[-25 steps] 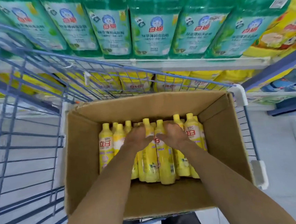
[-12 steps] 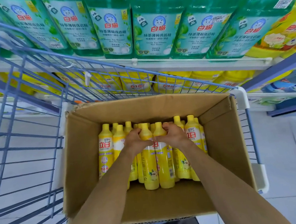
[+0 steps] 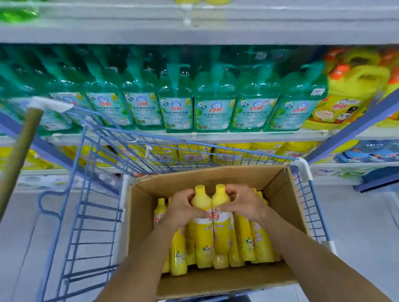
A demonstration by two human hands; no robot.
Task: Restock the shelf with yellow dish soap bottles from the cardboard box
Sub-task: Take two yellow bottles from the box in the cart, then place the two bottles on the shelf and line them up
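Grips two smooth, glossy yellow plastic bottles pressed side by side, the left bottle (image 3: 203,235) in the left hand (image 3: 182,209) and the right bottle (image 3: 223,236) in the right hand (image 3: 245,203). Curls the fingers (image 3: 234,193) round the rounded shoulders just under the stubby caps. Holds both with caps above the other yellow bottles (image 3: 246,239), packed upright in the matte brown cardboard box (image 3: 140,229). Sits in a blue wire cart (image 3: 84,235) on pale grey floor (image 3: 372,231). Faces a white shelf (image 3: 240,134) lined with translucent green pump bottles (image 3: 214,110), with yellow packs (image 3: 194,155) below.
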